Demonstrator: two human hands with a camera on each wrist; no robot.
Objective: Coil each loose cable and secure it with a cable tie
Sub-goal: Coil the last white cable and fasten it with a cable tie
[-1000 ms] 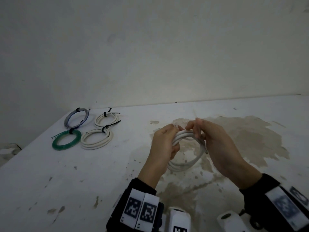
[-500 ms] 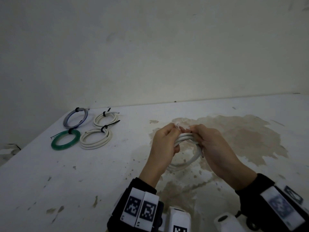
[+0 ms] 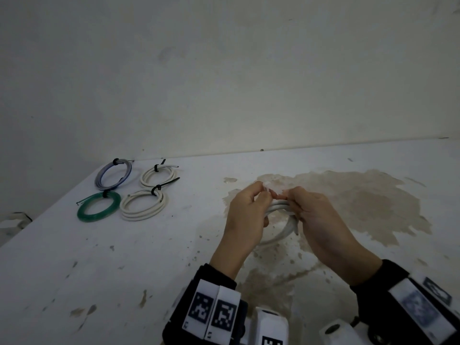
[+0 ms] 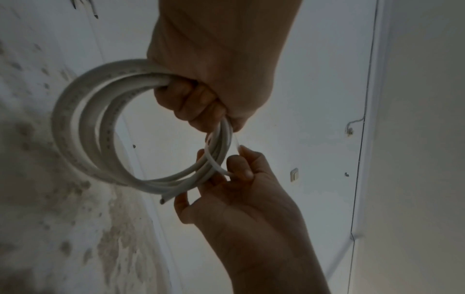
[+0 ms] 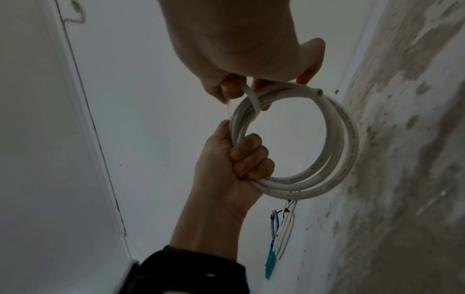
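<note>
Four finished coils lie in the left third of the head view, well apart from the hands: a grey-blue coil [image 3: 113, 174] at upper left, a green coil [image 3: 99, 206] below it, a small white coil [image 3: 158, 176] and a larger white coil [image 3: 144, 205] to their right, each cinched by a dark tie. All rest on the stained white table [image 3: 74, 270].

Right of them, at centre frame, the left hand [image 3: 246, 217] has its fingers curled tight round the bundled turns of the white cable [image 4: 83, 127], held clear of the table. Further right, the right hand [image 3: 316, 220] pinches a pale, translucent cable tie [image 5: 253, 97] between thumb and fingertips; the strap loops round the bundle just beside the left fist.

What could go wrong, as I judge it: the tie looks looped but not yet drawn snug, so if the left grip loosens, the stiff turns may spring apart and slip out of the strap. The cut end [image 5: 319, 91] of the cable juts free near the right fingers and could be left outside the loop. The pale strap is hard to see against the white cable, so threading its tip could miss.

No containers are in view, so nothing is held in any.
</note>
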